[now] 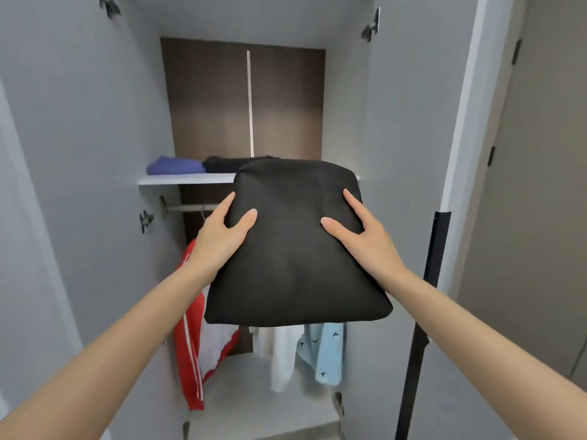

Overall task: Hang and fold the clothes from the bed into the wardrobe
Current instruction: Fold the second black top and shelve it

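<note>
Two doors stand wide open on a grey wardrobe [346, 115]. The left door [63, 147] fills the left side of the view and has a metal hinge near its inner edge. Inside, a pale shelf [187, 178] carries a folded blue garment [176, 165] at its left end, with a folded dark garment [235, 162] touching it on the right. A metal rail [190, 207] runs under the shelf, and a red jacket [189, 344] with white stripes hangs below it at the left.

The left hand [222, 233] grips the left edge of a folded black garment [295, 258]. Its thumb is pressed on top and its forefinger lies along the side, while the other fingers are hidden beneath. The garment is held up in the air before the wardrobe, tilted towards the camera. Its far edge is level with the shelf and covers the right part of the shelf's front. Whether it touches the shelf cannot be told.

The right hand [359, 236] grips the right edge in the same way, thumb on top and the remaining fingers out of sight underneath.

Below the black garment hang a white garment [282, 357] and, just right of it, a pale blue garment [327, 350] with small dark marks. The right door [406, 147] stands further right, with a black strip [440, 249] down its outer edge.
</note>
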Demonstrator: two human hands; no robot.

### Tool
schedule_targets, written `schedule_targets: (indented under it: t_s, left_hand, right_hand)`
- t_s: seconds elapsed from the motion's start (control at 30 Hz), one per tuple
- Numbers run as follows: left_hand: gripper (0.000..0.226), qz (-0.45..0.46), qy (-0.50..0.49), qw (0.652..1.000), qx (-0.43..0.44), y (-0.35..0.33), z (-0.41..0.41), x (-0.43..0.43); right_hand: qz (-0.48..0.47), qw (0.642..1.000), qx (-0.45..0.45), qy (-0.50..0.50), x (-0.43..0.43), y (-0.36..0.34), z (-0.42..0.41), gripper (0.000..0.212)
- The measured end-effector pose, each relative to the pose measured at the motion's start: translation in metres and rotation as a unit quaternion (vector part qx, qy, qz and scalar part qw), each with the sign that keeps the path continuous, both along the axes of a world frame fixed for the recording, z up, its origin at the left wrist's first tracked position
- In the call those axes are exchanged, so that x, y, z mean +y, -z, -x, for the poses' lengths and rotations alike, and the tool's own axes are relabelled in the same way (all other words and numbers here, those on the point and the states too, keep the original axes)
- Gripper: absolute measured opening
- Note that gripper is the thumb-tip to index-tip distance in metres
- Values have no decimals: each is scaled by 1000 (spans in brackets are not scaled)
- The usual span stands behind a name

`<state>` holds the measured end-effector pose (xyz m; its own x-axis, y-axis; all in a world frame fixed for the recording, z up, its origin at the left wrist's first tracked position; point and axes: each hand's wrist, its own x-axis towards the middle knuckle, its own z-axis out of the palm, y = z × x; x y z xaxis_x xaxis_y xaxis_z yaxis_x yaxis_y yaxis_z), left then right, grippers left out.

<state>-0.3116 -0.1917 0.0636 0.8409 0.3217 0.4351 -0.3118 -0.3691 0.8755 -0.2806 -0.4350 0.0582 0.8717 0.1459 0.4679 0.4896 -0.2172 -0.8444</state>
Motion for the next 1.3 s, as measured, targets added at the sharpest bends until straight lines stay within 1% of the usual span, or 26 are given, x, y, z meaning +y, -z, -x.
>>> schedule_targets:
  t_s: [0.2, 0.33, 0.5, 0.67, 0.87, 1.1, 1.3]
  left_hand:
    - [67, -17, -14, 1000, -13, -53, -76, 7]
    - [68, 5, -7, 1000, -26, -75, -141, 6]
    - [68, 33, 0, 999, -29, -97, -228, 6]
    - [66, 31, 13, 999, -16, -111, -318, 9]
    - [63, 65, 43, 997, 16, -120, -422, 19]
    - [65, 77, 83, 993, 36, -132, -546, 41]
    - [66, 106, 108, 986, 78, -126, -626, 49]
  right_hand:
    - [-9, 999, -13, -29, 6, -53, -84, 75]
    - [-13, 999, -12, -49, 7, -80, -156, 76]
    - [-10, 999, 11, -43, 12, -115, -249, 72]
    - [17, 1000, 7, 9, 22, -137, -338, 70]
    - [69, 993, -15, 94, 40, -158, -436, 68]
    - [95, 985, 2, 141, 59, -167, -545, 68]
    - [121, 977, 23, 174, 66, -164, -618, 64]
